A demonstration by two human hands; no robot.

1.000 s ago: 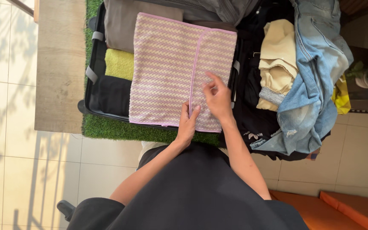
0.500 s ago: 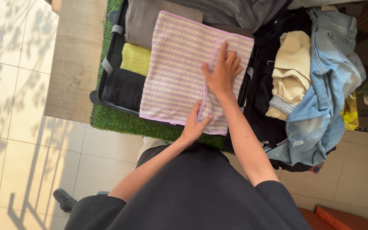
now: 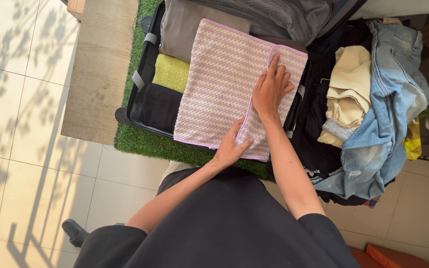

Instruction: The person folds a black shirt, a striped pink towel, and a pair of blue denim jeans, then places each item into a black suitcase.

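Observation:
A pink and cream zigzag towel (image 3: 224, 84) lies folded over the open black suitcase (image 3: 140, 101). My left hand (image 3: 232, 146) pinches the folded flap's pink edge near the towel's front corner. My right hand (image 3: 271, 89) lies flat on the flap, fingers spread and pointing away from me. In the suitcase under the towel sit a yellow-green folded cloth (image 3: 171, 72), a black cloth (image 3: 160, 106) and a grey-brown garment (image 3: 182, 30).
The suitcase rests on a green artificial grass mat (image 3: 140, 144) beside a wooden board (image 3: 100, 69). To the right lies a heap of clothes: a cream garment (image 3: 346, 94), blue denim (image 3: 388, 104), black fabric (image 3: 319, 149). Pale tiled floor lies to the left.
My right hand rose from near the left hand and slid up along the flap, now pressing it flat. The left hand kept its pinch on the edge. The camera view shifted slightly.

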